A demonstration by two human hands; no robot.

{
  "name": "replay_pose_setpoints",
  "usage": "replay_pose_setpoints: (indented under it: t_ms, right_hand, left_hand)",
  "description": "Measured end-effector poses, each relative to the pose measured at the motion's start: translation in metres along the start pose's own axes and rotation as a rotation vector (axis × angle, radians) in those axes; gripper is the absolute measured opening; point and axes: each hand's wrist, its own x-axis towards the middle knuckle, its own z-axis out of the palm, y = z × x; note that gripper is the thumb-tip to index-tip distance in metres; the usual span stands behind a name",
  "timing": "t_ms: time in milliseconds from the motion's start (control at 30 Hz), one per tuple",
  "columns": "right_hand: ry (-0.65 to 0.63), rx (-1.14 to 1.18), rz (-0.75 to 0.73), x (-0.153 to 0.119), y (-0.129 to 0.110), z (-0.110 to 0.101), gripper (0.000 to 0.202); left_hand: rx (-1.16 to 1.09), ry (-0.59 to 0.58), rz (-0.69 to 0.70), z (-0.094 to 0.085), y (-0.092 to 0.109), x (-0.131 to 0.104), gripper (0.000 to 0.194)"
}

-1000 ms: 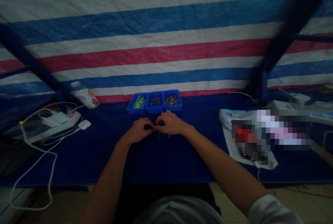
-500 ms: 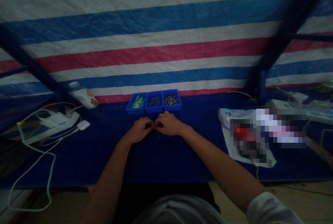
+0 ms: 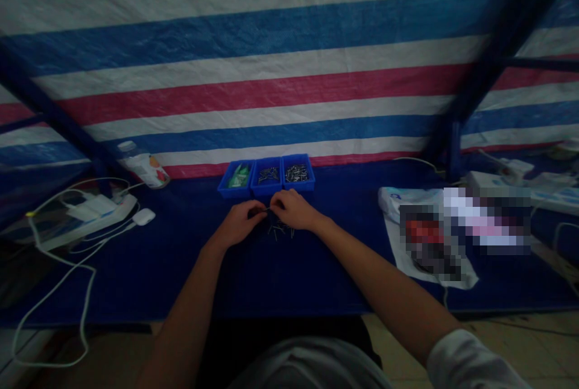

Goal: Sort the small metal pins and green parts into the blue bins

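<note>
Above the table, in front of three blue bins, my left hand (image 3: 242, 220) and my right hand (image 3: 295, 210) meet almost fingertip to fingertip. Thumb and forefinger are pinched together on each. Between the tips is a small dark bit, too tiny to name. Below the right hand, several thin metal pins or screws (image 3: 277, 231) lie loose on the table. The left bin (image 3: 228, 186) holds green-and-white packets (image 3: 239, 177). In the middle bin (image 3: 266, 190) are thin metal pieces (image 3: 268, 174), and thicker shiny metal pieces (image 3: 297, 173) fill the right bin (image 3: 299, 186).
On the left are a power strip (image 3: 113, 220) with white cables and a bottle (image 3: 151, 170). At right, a white plastic bag (image 3: 393, 201) lies near blurred-out items and another power strip (image 3: 491, 187). Behind the blue table (image 3: 289, 280) hangs a striped tarp (image 3: 289, 87).
My hands have drawn slightly apart at the fingertips, and the right hand has risen a little. More of the loose metal pieces on the table now shows beneath it.
</note>
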Motion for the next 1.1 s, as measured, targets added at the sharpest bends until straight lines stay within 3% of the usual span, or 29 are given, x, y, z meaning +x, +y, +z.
replay_pose_setpoints:
  t_ms: [267,433,567,733,833,967,1100]
  right_hand:
    - [0.112,0.502,0.205,0.01,0.002,-0.005,0.025]
    - [0.123,0.658,0.327,0.014,0.005,-0.007,0.033]
    - [0.121,0.788,0.399,0.013,0.003,-0.009,0.035]
    - [0.098,0.9,0.474,0.011,0.0,-0.011,0.036]
    - [0.143,0.995,0.51,0.01,-0.004,-0.013,0.023]
    - [0.137,0.961,0.526,0.01,-0.006,-0.013,0.014]
    - [0.111,0.806,0.434,0.011,0.0,-0.005,0.011]
  left_hand:
    - [0.044,0.081,-0.033,-0.003,0.004,-0.001,0.022]
    - [0.067,-0.075,-0.053,-0.008,0.002,-0.006,0.026]
    - [0.21,-0.191,-0.028,-0.012,0.001,-0.01,0.033]
    - [0.279,-0.226,-0.072,-0.011,0.002,-0.01,0.026]
    - [0.275,-0.219,-0.064,-0.01,0.003,-0.009,0.024]
    - [0.273,-0.172,-0.046,-0.009,0.001,-0.008,0.026]
    - [0.263,-0.146,0.011,-0.005,-0.002,-0.006,0.019]
